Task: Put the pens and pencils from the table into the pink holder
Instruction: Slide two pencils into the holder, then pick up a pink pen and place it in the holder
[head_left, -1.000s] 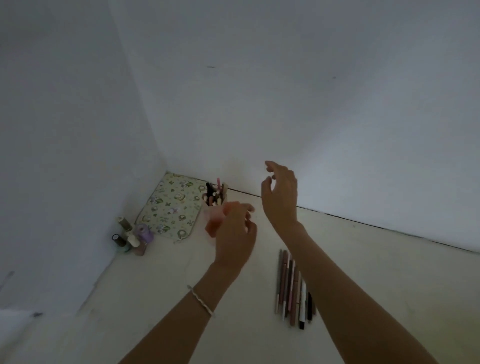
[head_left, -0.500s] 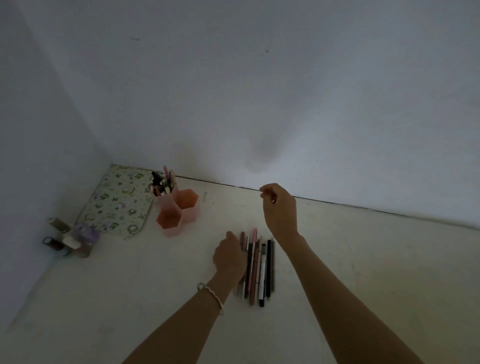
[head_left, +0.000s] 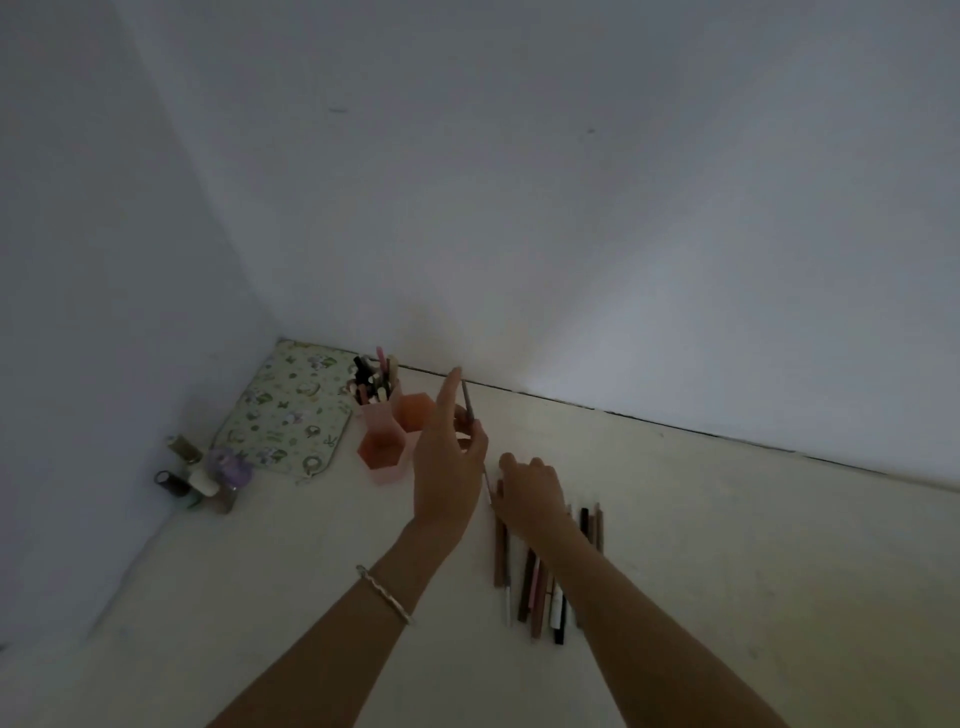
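My left hand (head_left: 449, 467) pinches one pencil (head_left: 468, 400), lifted just beside the pink holder (head_left: 387, 439). Right hand (head_left: 532, 493) fingers curled on the desk (head_left: 727, 519) row of pens & pencils (head_left: 540, 587), grip unclear. Back compartment's already stocked; approx. ten left.

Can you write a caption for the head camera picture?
Left hand lifts a pencil toward the pink holder; right hand reaches the pens.

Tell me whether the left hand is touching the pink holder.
Cannot tell. In the head view the left hand, holding a pencil, overlaps the pink holder from the camera's angle, so neither contact nor gap shows.
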